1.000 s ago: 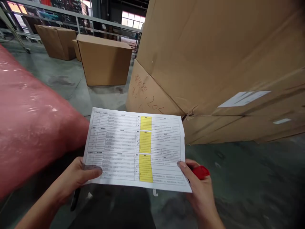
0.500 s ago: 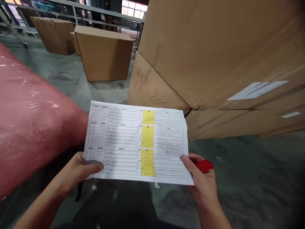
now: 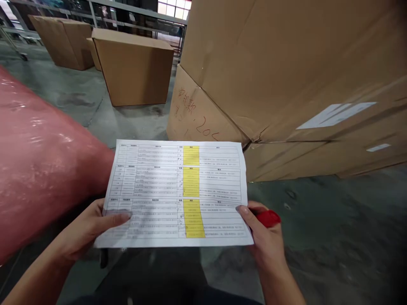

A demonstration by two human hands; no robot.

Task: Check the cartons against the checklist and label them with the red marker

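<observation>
A white printed sheet of paper point(image 3: 219, 182) with ruled tables and a yellow-highlighted column is held up in front of me, its print too small to read. My left hand point(image 3: 98, 222) pinches its lower left edge, thumb on top and fingers hidden underneath. The dark end of some object point(image 3: 104, 257) shows below that hand; its kind is not visible. At the right edge, my right hand point(image 3: 262, 228) grips the paper with the thumb on its face. A red object point(image 3: 269, 218), rounded and partly hidden, is also in that hand.
Large stacked cardboard boxes point(image 3: 286, 76) stand close at the right, with red handwriting on the lower one. A pink plastic-wrapped bundle point(image 3: 47, 165) bulges in from the left. Behind are a smaller carton point(image 3: 136, 72), another carton point(image 3: 63, 42) and a metal rail point(image 3: 133, 9).
The paper has tilted slightly, its left side lowering, while both hands keep hold of it. The surroundings have shifted a little left and up in view.
</observation>
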